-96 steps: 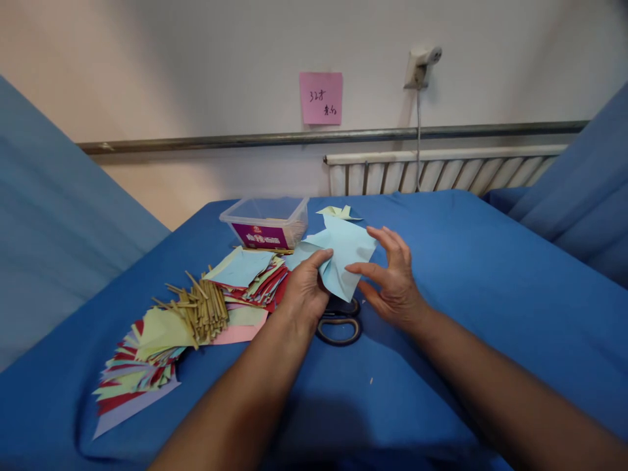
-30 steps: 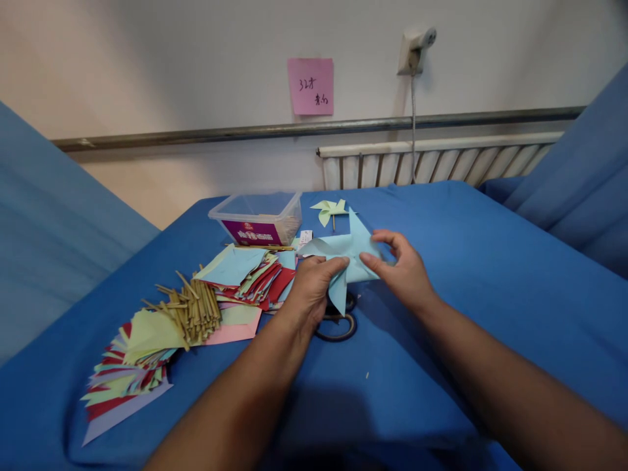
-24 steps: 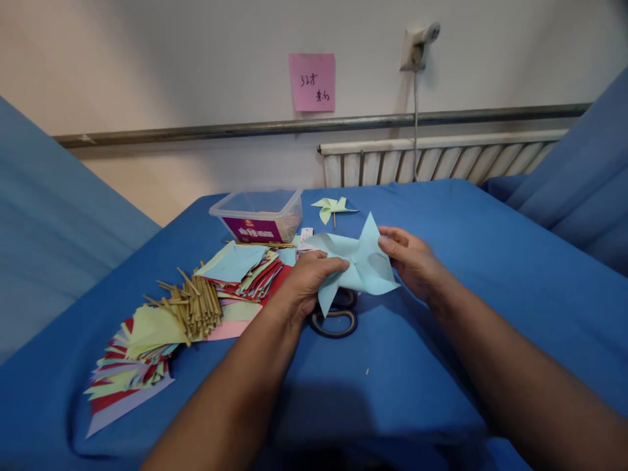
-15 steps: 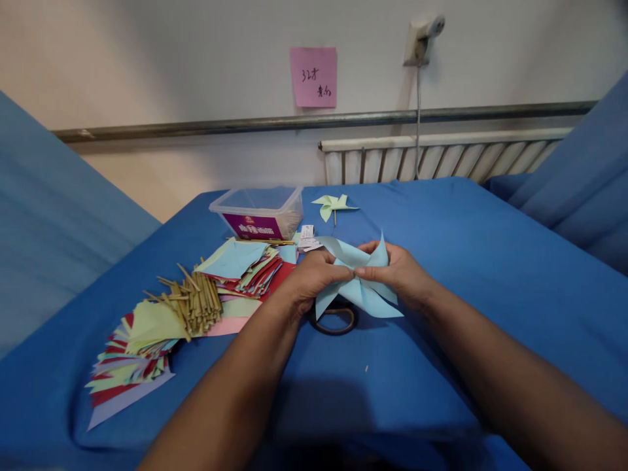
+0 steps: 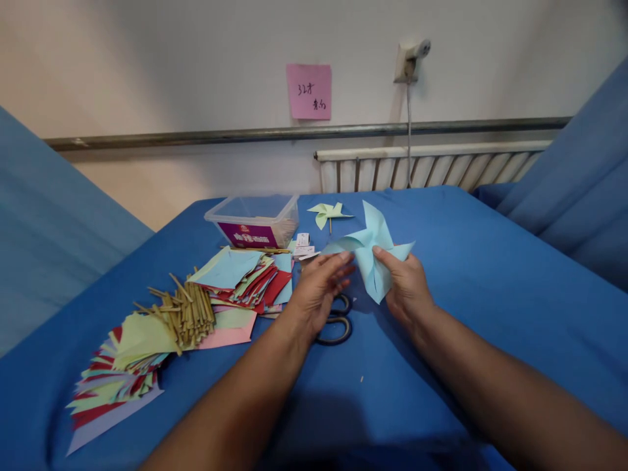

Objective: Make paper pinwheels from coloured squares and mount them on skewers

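Note:
A light blue paper pinwheel is pinched at its centre by my right hand, thumb in front and the other fingers behind. Just left of it is my left hand, fingers apart and slightly curled, near the pinwheel's left blade; whether it touches the blade I cannot tell. Below my left hand lies a pair of scissors with dark handles, its blades partly hidden. Farther back rests a pale green pinwheel on a short stick.
On the blue-covered table, left side, lie a stack of coloured paper, a pile of short sticks and fanned paper pieces. Behind them stand a clear plastic box and small white boxes. Blue curtains hang at both sides.
My left hand has let go of the pinwheel's centre and moved a little left, its fingers opening. My right hand keeps hold of the pinwheel, now turned more upright.

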`<state>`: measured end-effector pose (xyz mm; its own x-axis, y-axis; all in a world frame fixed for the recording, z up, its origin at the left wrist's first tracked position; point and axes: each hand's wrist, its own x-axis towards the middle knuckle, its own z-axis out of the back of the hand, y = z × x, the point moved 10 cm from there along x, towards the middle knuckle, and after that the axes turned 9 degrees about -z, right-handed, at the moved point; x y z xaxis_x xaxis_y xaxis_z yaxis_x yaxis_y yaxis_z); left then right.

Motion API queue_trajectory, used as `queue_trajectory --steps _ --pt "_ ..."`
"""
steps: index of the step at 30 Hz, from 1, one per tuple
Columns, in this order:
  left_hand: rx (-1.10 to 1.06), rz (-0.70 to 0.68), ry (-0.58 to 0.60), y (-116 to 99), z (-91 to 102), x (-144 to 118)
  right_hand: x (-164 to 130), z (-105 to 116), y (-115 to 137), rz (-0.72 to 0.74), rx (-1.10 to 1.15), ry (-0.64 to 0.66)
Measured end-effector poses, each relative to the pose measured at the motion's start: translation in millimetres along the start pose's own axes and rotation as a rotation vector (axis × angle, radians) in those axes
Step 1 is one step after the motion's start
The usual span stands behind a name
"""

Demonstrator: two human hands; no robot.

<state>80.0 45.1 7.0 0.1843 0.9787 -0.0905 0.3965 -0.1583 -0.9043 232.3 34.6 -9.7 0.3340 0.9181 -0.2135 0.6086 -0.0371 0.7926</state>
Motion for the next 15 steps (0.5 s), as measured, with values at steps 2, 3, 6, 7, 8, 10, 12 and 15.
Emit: queue_trajectory --steps 2,3,6,7,8,10,12,15 --pt "-0.068 0.065 0.049 15.7 -10.7 -4.6 -1.4 2.1 1.4 0.036 -0.003 -0.036" --pt "-0.084 0.070 0.040 20.7 -12.0 -5.8 -2.5 2.2 1.4 0.054 -0.020 -0.048" --pt "-0.121 0.040 -0.018 26.5 -11.0 -6.1 -6.2 -0.5 -2.1 0.088 -0.091 -0.065" --pt "-0.132 0.025 -0.034 26.1 -10.2 -5.6 -7.2 -2.0 -4.0 0.095 -0.111 -0.063" --pt "-0.139 0.009 -0.046 24.8 -9.3 -5.0 -8.0 -3.7 -6.2 0.098 -0.127 -0.056" --pt "-0.137 -0.026 -0.062 20.8 -7.5 -3.8 -9.1 -6.4 -10.2 0.097 -0.142 -0.040" --pt "-0.123 -0.055 -0.083 17.3 -4.6 -3.1 -9.7 -8.3 -13.3 0.088 -0.141 -0.023" --pt "-0.093 -0.083 -0.105 15.3 -0.8 -2.6 -10.3 -10.2 -15.8 0.068 -0.126 -0.004"
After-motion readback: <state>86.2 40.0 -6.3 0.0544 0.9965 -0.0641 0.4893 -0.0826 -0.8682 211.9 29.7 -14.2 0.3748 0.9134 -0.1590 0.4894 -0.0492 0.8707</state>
